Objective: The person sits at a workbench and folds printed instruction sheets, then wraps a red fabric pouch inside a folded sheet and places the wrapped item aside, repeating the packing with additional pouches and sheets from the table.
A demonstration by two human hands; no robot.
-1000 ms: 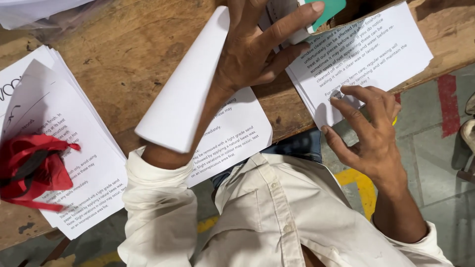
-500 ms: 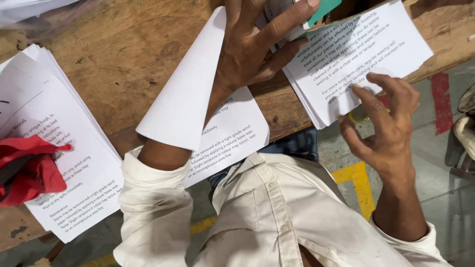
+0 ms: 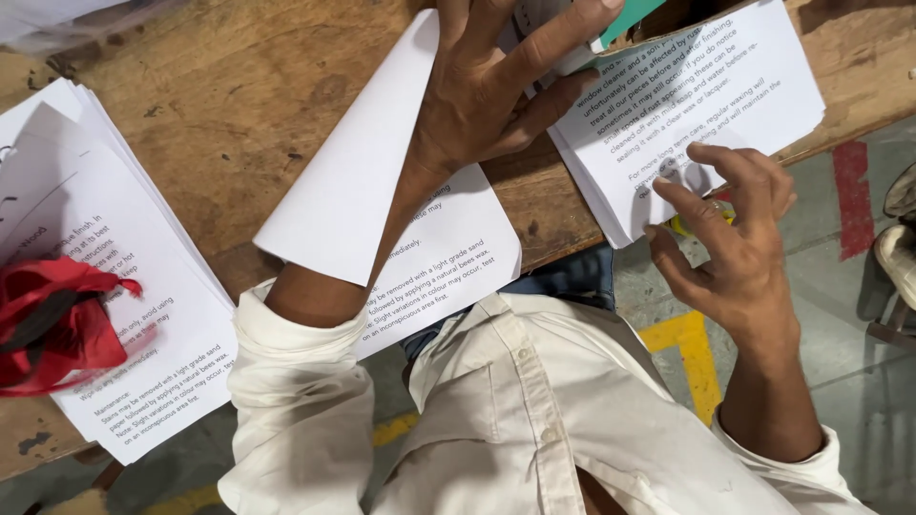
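My left hand (image 3: 487, 91) lies flat with its fingers spread on the wooden table (image 3: 239, 86). Its fingertips rest on a white and teal object (image 3: 611, 24) at the top edge. A folded blank white sheet (image 3: 343, 191) sits beside and partly under my left forearm, over a printed sheet (image 3: 444, 257). My right hand (image 3: 735, 238) hovers with curled fingers at the near edge of a stack of printed sheets (image 3: 706, 95), its fingertips just over the paper. It holds nothing.
A second stack of printed sheets (image 3: 124, 286) lies at the left with a crumpled red cloth (image 3: 52, 324) on it. The table's near edge runs diagonally. Below it are a grey floor with yellow (image 3: 687, 343) and red (image 3: 854, 200) markings.
My right hand lifted off the right-hand stack and drew back over the table edge, fingers curling. My left hand stayed pressed in place.
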